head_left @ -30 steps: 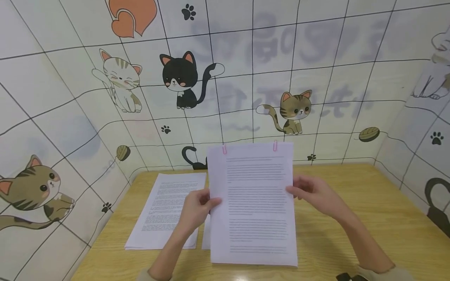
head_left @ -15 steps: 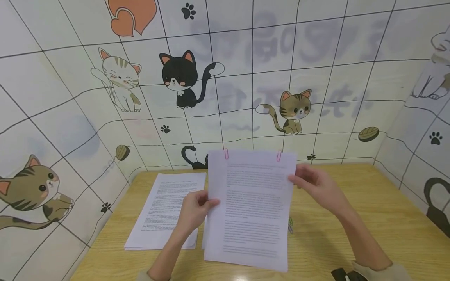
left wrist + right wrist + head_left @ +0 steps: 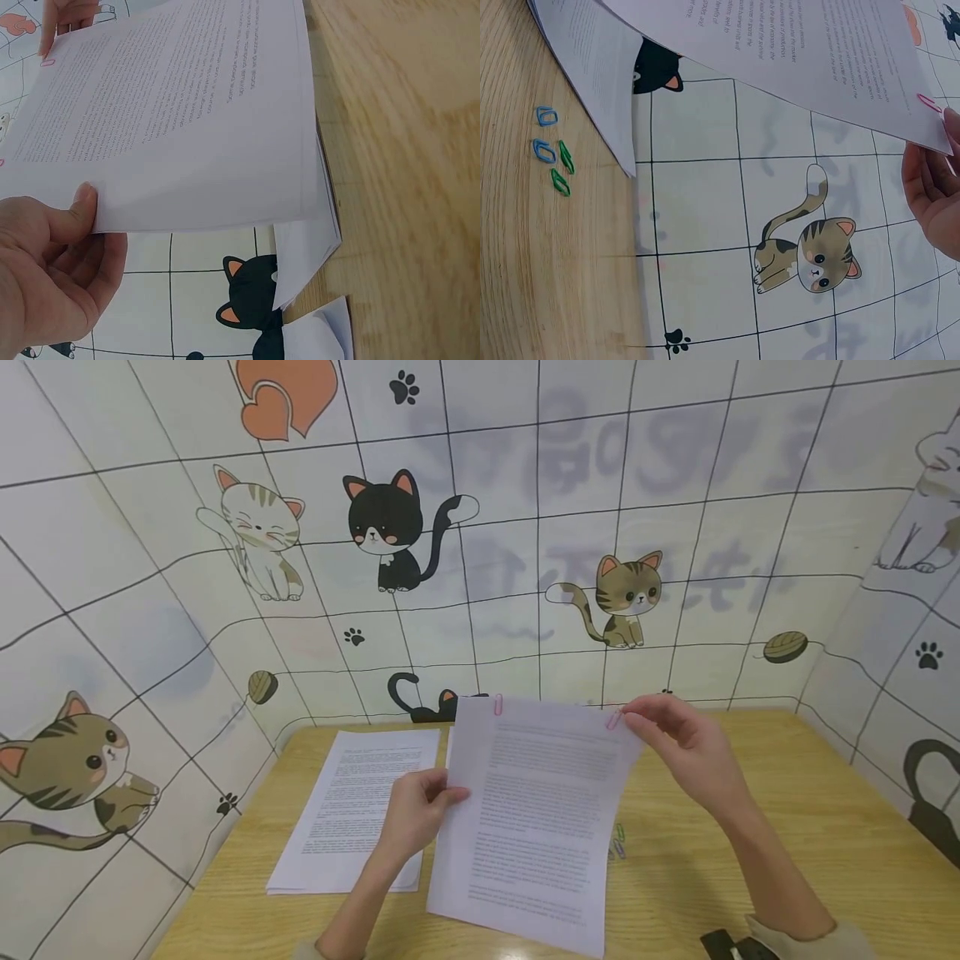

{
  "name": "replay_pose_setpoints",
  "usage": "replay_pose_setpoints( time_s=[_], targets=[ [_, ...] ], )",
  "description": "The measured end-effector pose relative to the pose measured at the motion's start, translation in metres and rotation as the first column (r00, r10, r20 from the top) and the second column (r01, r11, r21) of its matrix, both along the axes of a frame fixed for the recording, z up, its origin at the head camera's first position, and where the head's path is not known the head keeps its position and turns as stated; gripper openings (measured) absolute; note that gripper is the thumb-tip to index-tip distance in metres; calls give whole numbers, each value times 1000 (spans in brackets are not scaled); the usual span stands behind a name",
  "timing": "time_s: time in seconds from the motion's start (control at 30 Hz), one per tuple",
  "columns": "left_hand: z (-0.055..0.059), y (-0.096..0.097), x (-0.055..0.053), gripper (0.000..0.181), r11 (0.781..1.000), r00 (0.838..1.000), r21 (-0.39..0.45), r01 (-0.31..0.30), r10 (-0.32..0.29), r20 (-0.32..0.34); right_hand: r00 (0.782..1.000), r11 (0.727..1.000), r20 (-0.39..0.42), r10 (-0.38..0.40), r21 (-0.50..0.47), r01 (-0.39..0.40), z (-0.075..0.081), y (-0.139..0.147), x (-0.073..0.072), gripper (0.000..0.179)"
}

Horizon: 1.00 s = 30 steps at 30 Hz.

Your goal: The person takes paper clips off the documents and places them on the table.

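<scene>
Both hands hold up a sheaf of printed paper (image 3: 540, 827), tilted above the table. Two pink paper clips sit on its top edge: a left clip (image 3: 498, 704) and a right clip (image 3: 614, 719). My left hand (image 3: 420, 806) pinches the left edge, thumb in front, fingers behind. At the top right corner, beside the right clip, my right hand (image 3: 693, 756) pinches the paper between thumb and fingers. In the right wrist view the right hand (image 3: 934, 195) is partly cut off by the frame edge.
A printed paper stack (image 3: 360, 810) lies on the wooden table (image 3: 750, 860) at the left. Another stack (image 3: 592, 82) lies behind the held sheaf, mostly hidden in the head view. Several loose blue and green paper clips (image 3: 561, 182) lie right of it. A cat-patterned wall (image 3: 510, 568) stands behind.
My right hand has slid up from the right edge to the top right corner. The sheaf has lowered and tilted, its bottom swinging left. Loose clips have come into view behind it.
</scene>
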<state>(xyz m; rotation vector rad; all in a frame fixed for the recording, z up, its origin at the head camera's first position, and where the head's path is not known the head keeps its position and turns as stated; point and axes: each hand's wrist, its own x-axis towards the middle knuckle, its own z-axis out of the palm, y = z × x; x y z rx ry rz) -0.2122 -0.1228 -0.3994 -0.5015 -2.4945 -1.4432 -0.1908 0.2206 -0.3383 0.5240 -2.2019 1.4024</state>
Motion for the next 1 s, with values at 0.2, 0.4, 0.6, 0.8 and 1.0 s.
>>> replay_pose_setpoints(
  time_s=[0.2, 0.4, 0.6, 0.8, 1.0],
  targets=[
    [-1, 0, 0, 4, 1000, 1000, -14, 8, -8, -7, 999, 1000, -32, -7, -19, 7, 1, -3, 2, 11],
    [-2, 0, 0, 4, 1000, 1000, -25, 8, -8, -7, 998, 998, -54, -42, 34, 44, 0, -3, 1, 4],
    [-3, -1, 1, 4, 999, 1000, -33, 10, -10, -1, 995, 995, -64, -71, 64, 75, 0, -5, 1, 3],
    [-4, 0, 1, 4, 999, 1000, -31, 18, -18, 1, 994, 997, -87, -71, 38, 74, 2, -5, 3, 4],
    [-6, -2, 0, 5, 999, 1000, -34, -3, 3, 2, 999, 997, -45, -19, -73, 16, 2, -1, 3, 7]
  ],
)
